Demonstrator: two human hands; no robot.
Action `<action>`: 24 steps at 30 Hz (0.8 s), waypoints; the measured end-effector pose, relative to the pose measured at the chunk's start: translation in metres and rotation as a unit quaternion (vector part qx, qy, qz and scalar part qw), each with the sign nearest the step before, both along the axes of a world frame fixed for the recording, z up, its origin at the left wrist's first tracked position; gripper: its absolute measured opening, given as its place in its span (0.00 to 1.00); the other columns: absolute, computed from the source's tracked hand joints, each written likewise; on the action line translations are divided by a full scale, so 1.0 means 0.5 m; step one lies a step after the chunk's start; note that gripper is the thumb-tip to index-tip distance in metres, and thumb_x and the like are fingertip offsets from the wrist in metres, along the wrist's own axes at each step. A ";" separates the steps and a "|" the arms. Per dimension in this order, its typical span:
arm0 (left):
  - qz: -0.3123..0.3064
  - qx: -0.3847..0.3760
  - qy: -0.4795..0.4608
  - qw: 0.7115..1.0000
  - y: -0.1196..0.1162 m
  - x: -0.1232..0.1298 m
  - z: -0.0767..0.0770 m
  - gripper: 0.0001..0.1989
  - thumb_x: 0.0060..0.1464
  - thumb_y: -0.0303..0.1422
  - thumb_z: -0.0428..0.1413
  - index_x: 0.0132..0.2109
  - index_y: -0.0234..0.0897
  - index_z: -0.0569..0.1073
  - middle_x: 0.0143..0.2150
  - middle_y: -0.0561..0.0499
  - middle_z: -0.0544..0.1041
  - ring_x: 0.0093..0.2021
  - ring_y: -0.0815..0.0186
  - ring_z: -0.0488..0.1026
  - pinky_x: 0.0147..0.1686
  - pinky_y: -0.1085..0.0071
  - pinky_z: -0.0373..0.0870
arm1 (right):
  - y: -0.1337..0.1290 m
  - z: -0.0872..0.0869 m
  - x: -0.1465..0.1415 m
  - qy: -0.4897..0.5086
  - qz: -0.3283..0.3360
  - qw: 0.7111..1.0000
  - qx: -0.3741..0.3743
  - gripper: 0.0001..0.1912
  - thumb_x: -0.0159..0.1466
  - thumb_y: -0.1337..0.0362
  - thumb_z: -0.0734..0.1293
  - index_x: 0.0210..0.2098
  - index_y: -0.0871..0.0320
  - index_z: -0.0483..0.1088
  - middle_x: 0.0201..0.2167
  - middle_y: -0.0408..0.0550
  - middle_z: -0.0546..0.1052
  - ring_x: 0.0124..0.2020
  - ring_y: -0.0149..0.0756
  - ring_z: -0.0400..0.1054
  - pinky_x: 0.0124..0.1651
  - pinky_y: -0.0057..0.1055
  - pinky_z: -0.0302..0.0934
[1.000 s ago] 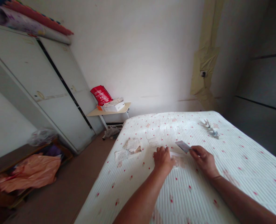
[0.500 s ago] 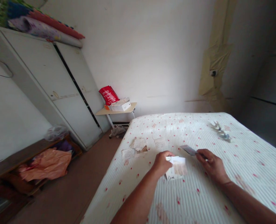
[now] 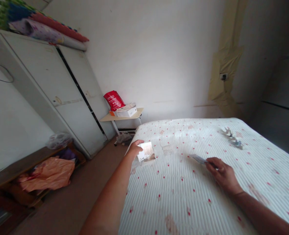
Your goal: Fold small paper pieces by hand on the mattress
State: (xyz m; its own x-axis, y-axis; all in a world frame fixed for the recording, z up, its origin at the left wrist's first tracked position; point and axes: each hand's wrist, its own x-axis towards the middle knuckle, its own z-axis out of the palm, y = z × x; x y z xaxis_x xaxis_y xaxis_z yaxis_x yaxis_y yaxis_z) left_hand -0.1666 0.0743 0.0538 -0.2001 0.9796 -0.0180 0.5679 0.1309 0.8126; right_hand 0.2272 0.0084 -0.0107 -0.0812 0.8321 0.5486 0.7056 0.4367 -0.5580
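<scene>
My left hand [image 3: 135,148] reaches to the left side of the bed [image 3: 174,192]. Its fingers are closed on the edge of a white printed card [image 3: 146,150], which is above several paper pieces [image 3: 149,159] and hides most of them. Another printed slip [image 3: 168,149] lies flat on the sheet between my hands. On the right, my right hand [image 3: 223,173] grips a thin, flat greyish card [image 3: 197,159] that points left, low over the sheet. Whether it is one card or a small stack, I cannot tell.
A crumpled whitish strip [image 3: 232,138] lies at the bed's far right. Behind the far left corner, a small table [image 3: 105,117] carries a red bag [image 3: 114,100] and a white box [image 3: 127,112]. A cabinet [image 3: 71,117] and a low wooden bench [image 3: 2,166] stand left.
My left hand has moved left and away from me, carrying the white card from the middle of the bed to over the paper pieces. My right hand has hardly moved.
</scene>
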 end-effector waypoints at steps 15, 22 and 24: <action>-0.182 0.175 0.396 0.883 -0.059 0.188 -0.027 0.11 0.52 0.32 0.51 0.42 0.44 0.73 0.47 0.51 0.72 0.49 0.62 0.64 0.51 0.62 0.56 | -0.031 0.026 -0.046 -0.192 0.093 0.974 0.071 0.16 0.65 0.61 0.54 0.30 0.58 0.70 0.29 0.50 0.74 0.29 0.33 0.69 0.32 0.26 0.62; -0.163 0.088 0.449 0.874 -0.016 0.293 -0.075 0.10 0.53 0.28 0.50 0.40 0.32 0.74 0.39 0.41 0.75 0.42 0.58 0.70 0.42 0.63 0.63 | -0.033 0.021 -0.038 -0.223 0.081 0.970 0.051 0.16 0.65 0.63 0.53 0.29 0.59 0.69 0.27 0.49 0.72 0.28 0.33 0.68 0.31 0.26 0.59; -0.159 0.092 0.451 0.873 -0.009 0.299 -0.082 0.11 0.53 0.24 0.48 0.37 0.30 0.75 0.37 0.39 0.75 0.42 0.57 0.70 0.42 0.63 0.63 | -0.033 0.020 -0.038 -0.224 0.085 0.970 0.047 0.15 0.65 0.63 0.54 0.29 0.59 0.69 0.27 0.49 0.72 0.27 0.33 0.67 0.30 0.26 0.59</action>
State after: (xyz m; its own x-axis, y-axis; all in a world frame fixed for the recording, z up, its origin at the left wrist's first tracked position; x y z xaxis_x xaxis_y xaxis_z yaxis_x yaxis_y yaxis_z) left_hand -0.0173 0.0696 0.0127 0.2304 0.9581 0.1699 0.9720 -0.2348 0.0062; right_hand 0.2083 -0.0082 -0.0006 -0.4605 0.7340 0.4992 0.7817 0.6017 -0.1637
